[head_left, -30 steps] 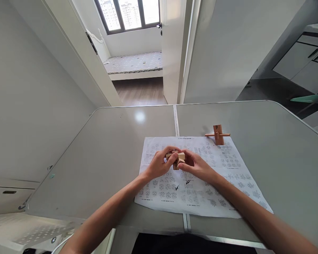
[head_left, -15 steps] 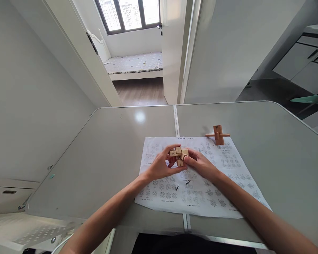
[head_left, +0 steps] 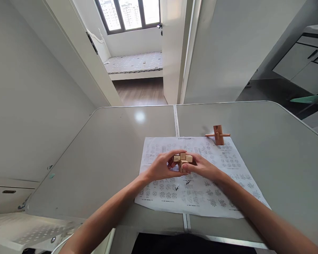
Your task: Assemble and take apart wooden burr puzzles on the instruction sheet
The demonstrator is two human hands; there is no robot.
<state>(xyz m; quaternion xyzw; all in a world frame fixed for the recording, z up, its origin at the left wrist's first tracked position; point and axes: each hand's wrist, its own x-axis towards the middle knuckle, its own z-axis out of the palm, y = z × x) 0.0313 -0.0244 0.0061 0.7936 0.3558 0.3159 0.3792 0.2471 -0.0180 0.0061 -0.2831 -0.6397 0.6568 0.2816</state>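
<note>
We've got the wooden block cluster point(head_left: 183, 157) btwn both hands, over the printed sheet point(head_left: 198, 210) on the grey table point(head_left: 116, 141). Our L hand point(head_left: 161, 166) pinches it, index on top, thumb underneath. Our R hand point(head_left: 202, 167) has its thumb pressed on the near side; other R fingers mostly hidden, can't tell their pose. Crossed wooden pc point(head_left: 218, 135) stands at the sheet's far R corner, w/ a dark mark.

From the gripped wooden blocks point(head_left: 183, 156), twelve o'clock runs wide open over the surface point(head_left: 122, 141), and ten's roomy too! Two o'clock: a wooden cross point(head_left: 219, 140) obstructs. The left forearm point(head_left: 119, 203) bars eight, the right forearm point(head_left: 241, 199) four; six offers a lane between.
</note>
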